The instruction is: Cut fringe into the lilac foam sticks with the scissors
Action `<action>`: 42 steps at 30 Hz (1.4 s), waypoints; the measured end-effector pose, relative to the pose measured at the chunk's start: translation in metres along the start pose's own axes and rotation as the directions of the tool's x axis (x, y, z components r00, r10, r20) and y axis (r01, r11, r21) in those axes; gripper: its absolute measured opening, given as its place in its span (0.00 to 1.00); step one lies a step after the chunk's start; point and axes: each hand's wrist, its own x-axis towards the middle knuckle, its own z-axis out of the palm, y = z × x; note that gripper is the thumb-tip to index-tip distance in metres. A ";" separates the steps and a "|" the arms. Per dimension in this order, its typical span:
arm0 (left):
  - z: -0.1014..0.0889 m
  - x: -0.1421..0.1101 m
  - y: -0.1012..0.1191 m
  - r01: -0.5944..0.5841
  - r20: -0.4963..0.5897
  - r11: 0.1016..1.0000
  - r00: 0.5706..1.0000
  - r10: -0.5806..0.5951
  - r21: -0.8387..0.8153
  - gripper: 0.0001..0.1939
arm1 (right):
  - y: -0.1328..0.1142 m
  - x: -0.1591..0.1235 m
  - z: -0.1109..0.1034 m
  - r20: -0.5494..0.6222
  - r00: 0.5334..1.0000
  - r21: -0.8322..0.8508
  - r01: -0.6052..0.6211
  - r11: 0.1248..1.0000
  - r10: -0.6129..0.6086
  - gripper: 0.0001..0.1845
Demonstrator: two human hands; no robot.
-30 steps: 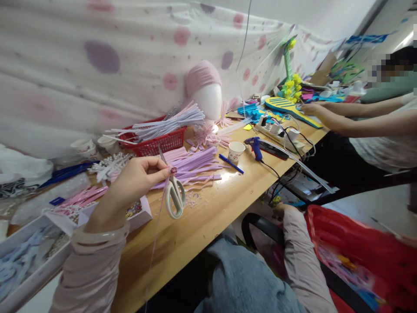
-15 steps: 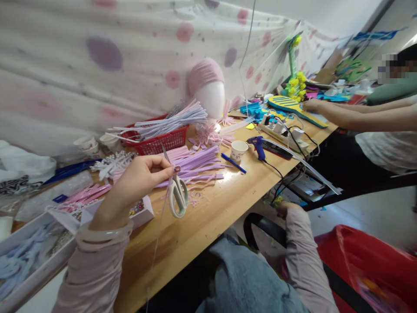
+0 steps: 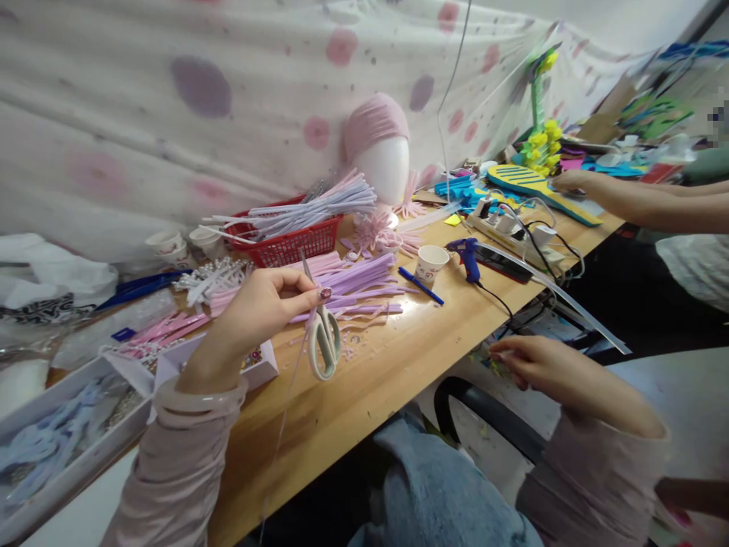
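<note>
My left hand is raised over the table's left side, its thumb and finger pinching a small dark pink gem. A thin pale thread hangs below those fingertips. Directly behind them are cream-handled scissors; I cannot tell whether the hand touches them. Lilac pipe cleaners lie just beyond. Past the table's front edge, near the black chair armrest, is my right hand. Its fingers are pressed together, and anything between them is too small to make out.
A red basket holds pale pipe cleaners. Behind it stands a white head form. A paper cup, blue pen, blue glue gun and power strip sit rightward. Another person's arm reaches in from the right.
My right hand has come up from beside the chair armrest to about the table's edge level. My left hand keeps its pinch on the gem. The whole view has shifted slightly.
</note>
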 end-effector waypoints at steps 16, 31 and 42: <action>0.009 0.009 -0.021 0.000 -0.059 0.978 0.998 -0.013 -0.210 0.10 | -0.185 0.052 0.088 -0.106 0.912 0.874 0.275 0.400 -0.397 0.12; 0.048 -0.017 -0.081 0.018 -0.286 0.814 0.932 -0.224 -0.580 0.24 | -0.171 0.062 0.123 0.061 0.949 0.981 -0.001 0.192 -0.310 0.30; 0.057 -0.021 -0.087 -0.027 -0.283 0.757 0.936 -0.210 -0.652 0.23 | -0.170 0.058 0.133 0.024 0.950 0.983 0.035 0.183 -0.312 0.29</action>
